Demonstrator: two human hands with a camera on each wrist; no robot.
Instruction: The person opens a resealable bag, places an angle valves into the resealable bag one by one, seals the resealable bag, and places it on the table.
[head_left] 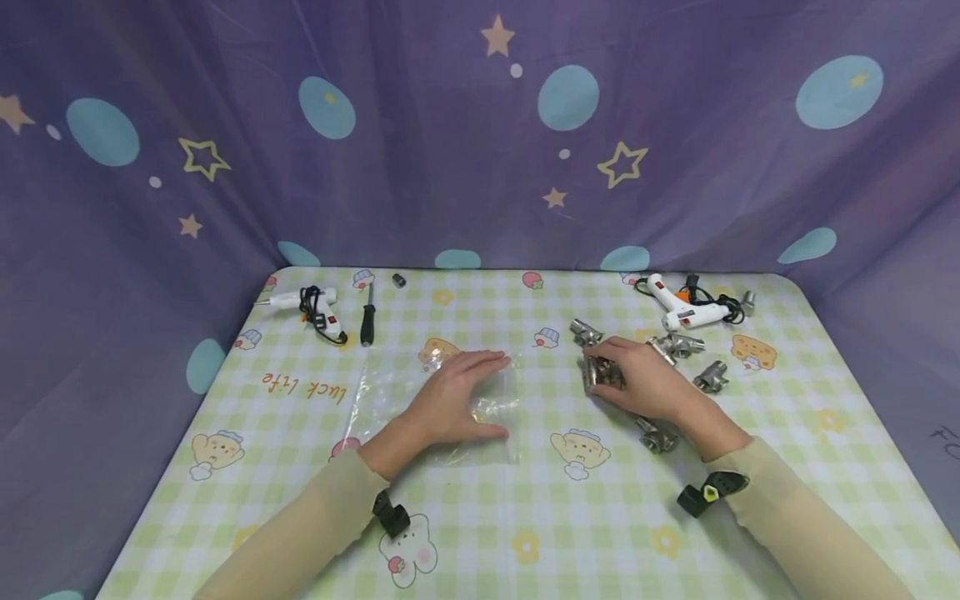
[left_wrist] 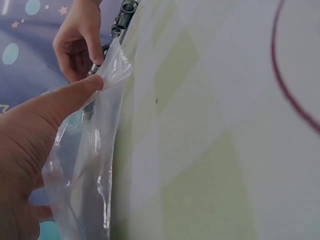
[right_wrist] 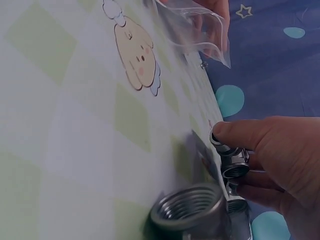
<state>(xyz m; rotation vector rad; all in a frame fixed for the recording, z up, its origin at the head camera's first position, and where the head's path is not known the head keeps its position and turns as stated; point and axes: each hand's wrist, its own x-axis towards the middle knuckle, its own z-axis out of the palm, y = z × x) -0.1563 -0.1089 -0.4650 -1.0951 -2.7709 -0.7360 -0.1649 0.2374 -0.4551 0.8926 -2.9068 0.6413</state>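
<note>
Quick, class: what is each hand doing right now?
Left hand: open, fingers flat on the clear plastic bag.
Right hand: fingers curled round a metal pipe fitting.

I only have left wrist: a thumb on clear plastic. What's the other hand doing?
Observer: The right hand grips a silver threaded metal pipe fitting on the table.
Operator: More fittings around?
Observer: Yes, several lie loose beside that hand, one of them a silver metal fitting to its right.
Operator: Is the bag lifted?
Observer: No. The clear plastic zip bag lies flat on the green checked tablecloth under the left hand.
</note>
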